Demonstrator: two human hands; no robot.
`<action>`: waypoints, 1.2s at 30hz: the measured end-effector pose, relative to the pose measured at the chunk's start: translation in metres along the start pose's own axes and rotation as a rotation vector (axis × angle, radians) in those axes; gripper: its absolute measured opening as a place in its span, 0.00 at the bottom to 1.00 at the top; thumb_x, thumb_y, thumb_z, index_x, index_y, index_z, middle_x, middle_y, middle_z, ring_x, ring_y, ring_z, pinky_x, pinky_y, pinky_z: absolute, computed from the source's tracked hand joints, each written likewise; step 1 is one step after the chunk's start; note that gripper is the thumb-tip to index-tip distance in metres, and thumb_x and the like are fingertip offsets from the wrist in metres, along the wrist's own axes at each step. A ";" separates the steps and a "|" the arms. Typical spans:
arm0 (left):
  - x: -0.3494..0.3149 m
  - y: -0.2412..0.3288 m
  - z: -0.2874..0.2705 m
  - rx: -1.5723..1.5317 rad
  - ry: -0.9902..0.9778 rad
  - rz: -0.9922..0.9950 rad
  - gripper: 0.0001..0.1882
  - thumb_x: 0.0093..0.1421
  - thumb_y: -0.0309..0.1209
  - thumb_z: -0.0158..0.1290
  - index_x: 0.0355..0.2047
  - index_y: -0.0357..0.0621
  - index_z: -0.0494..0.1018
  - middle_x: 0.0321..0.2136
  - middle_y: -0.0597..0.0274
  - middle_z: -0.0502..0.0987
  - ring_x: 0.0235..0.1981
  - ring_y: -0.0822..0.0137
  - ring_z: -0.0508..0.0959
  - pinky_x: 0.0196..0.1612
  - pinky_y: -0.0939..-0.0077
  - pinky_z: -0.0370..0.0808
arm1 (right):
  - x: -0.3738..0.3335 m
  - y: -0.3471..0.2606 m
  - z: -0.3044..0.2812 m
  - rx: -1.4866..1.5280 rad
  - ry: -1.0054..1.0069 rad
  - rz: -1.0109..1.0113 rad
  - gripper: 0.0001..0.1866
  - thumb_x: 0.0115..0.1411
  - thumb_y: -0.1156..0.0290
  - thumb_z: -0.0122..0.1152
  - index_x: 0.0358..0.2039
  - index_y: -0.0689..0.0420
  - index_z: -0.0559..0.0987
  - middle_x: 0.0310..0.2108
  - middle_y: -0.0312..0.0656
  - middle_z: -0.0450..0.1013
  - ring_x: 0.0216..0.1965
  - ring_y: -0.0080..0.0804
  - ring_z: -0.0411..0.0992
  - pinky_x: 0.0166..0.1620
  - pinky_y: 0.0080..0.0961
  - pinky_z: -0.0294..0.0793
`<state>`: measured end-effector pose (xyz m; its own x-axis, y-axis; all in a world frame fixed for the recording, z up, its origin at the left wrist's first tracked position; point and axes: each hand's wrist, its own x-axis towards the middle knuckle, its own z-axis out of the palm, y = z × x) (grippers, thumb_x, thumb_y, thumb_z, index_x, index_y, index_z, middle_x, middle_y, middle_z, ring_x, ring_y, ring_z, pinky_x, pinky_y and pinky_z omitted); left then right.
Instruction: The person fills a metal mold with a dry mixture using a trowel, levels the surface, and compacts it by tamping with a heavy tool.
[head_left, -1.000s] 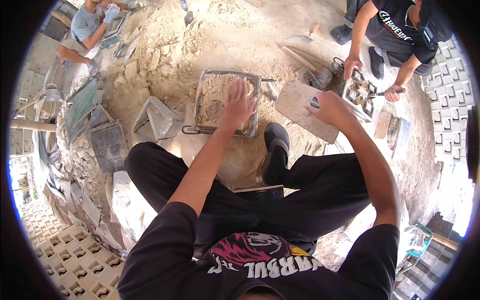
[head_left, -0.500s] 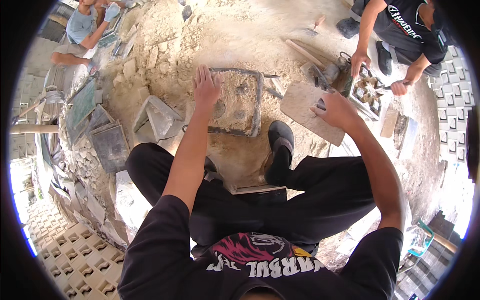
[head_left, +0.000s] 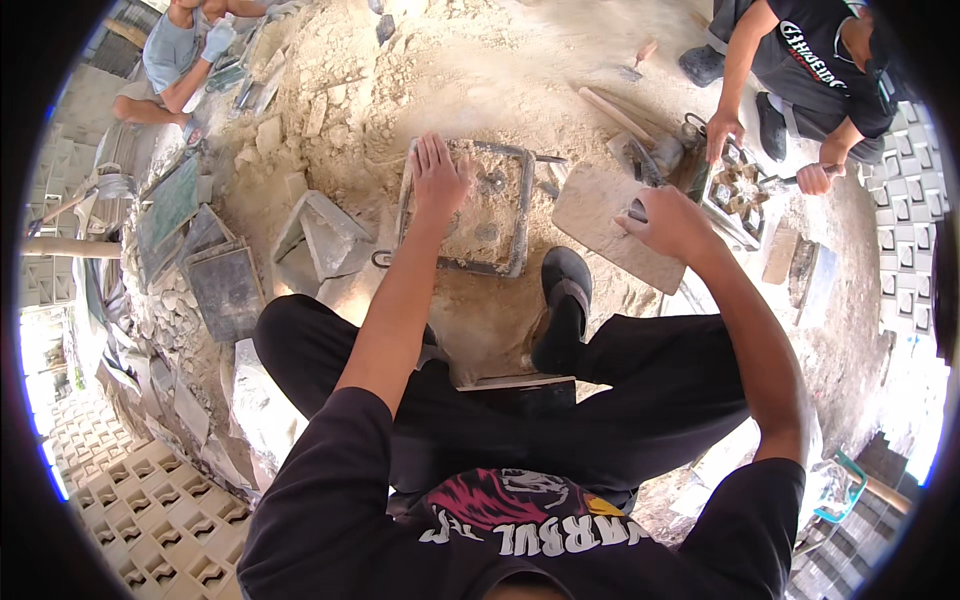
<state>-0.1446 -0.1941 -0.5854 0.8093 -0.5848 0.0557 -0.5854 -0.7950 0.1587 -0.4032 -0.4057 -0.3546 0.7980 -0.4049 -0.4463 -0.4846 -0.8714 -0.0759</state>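
Note:
On the ground in front of me lies a square dark metal frame, filled with pale, dusty powder that has a few dark spots. My left hand rests palm down over the frame's upper left part, fingers stretched out and holding nothing. To the right, my right hand is wrapped round the dark handle of a flat, dusty float. The float's plate is tilted just right of the frame, its left corner near the frame's right side.
At right, a co-worker's hands tend a patterned mould. A long-handled hammer and a small trowel lie beyond. Left are concrete pieces and dark square slabs. Another gloved person sits far left; rubble covers the far ground.
My left hand has shifted right, from the frame's left edge onto the powder inside. My right hand keeps its grip on the float, almost unmoved.

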 end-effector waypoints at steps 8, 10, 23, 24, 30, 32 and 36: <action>-0.032 0.073 0.009 -0.149 -0.028 0.364 0.37 0.70 0.47 0.29 0.68 0.31 0.37 0.70 0.42 0.35 0.72 0.52 0.36 0.72 0.56 0.36 | 0.005 0.004 0.006 -0.046 -0.007 0.006 0.24 0.56 0.49 0.62 0.35 0.62 0.80 0.36 0.55 0.77 0.41 0.53 0.77 0.46 0.45 0.75; -0.051 0.073 0.007 -0.225 0.057 0.527 0.36 0.69 0.46 0.35 0.67 0.30 0.45 0.69 0.41 0.45 0.71 0.49 0.43 0.71 0.54 0.42 | 0.003 0.007 0.007 -0.041 -0.002 0.001 0.24 0.56 0.50 0.62 0.35 0.62 0.80 0.36 0.56 0.77 0.40 0.53 0.77 0.46 0.46 0.75; -0.122 0.007 -0.030 -0.150 -0.145 0.830 0.35 0.66 0.46 0.42 0.68 0.44 0.51 0.69 0.56 0.51 0.70 0.59 0.49 0.72 0.57 0.44 | 0.001 0.000 0.018 -0.033 0.089 -0.157 0.26 0.55 0.50 0.63 0.29 0.67 0.78 0.28 0.61 0.76 0.35 0.57 0.76 0.42 0.46 0.74; -0.124 -0.005 -0.027 -0.121 -0.172 0.850 0.35 0.66 0.47 0.43 0.69 0.45 0.51 0.69 0.57 0.51 0.71 0.59 0.49 0.72 0.58 0.44 | 0.001 -0.002 0.017 -0.045 0.065 -0.145 0.25 0.56 0.50 0.62 0.31 0.66 0.78 0.31 0.59 0.76 0.37 0.56 0.76 0.43 0.46 0.75; -0.145 -0.075 -0.029 0.007 -0.157 0.593 0.35 0.67 0.47 0.41 0.69 0.46 0.49 0.70 0.60 0.49 0.71 0.61 0.47 0.71 0.58 0.43 | -0.014 -0.005 0.008 -0.058 0.031 -0.078 0.25 0.57 0.50 0.62 0.36 0.63 0.79 0.36 0.55 0.77 0.42 0.53 0.76 0.47 0.47 0.74; -0.148 -0.086 -0.031 -0.014 -0.148 0.469 0.35 0.67 0.48 0.41 0.69 0.46 0.47 0.70 0.58 0.48 0.71 0.61 0.47 0.71 0.58 0.43 | -0.017 -0.005 0.008 -0.061 0.016 -0.071 0.25 0.57 0.49 0.61 0.37 0.63 0.78 0.37 0.55 0.77 0.42 0.53 0.76 0.48 0.47 0.74; -0.139 -0.071 -0.019 -0.037 -0.057 0.298 0.38 0.66 0.49 0.40 0.70 0.44 0.45 0.71 0.54 0.46 0.72 0.58 0.45 0.71 0.57 0.42 | -0.019 -0.002 0.014 -0.080 0.021 -0.066 0.25 0.57 0.49 0.61 0.37 0.63 0.79 0.38 0.56 0.77 0.43 0.53 0.76 0.48 0.46 0.74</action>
<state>-0.2143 -0.0535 -0.5858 0.5978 -0.8000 0.0501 -0.7934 -0.5817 0.1793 -0.4224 -0.3927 -0.3587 0.8350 -0.3508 -0.4240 -0.4012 -0.9154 -0.0327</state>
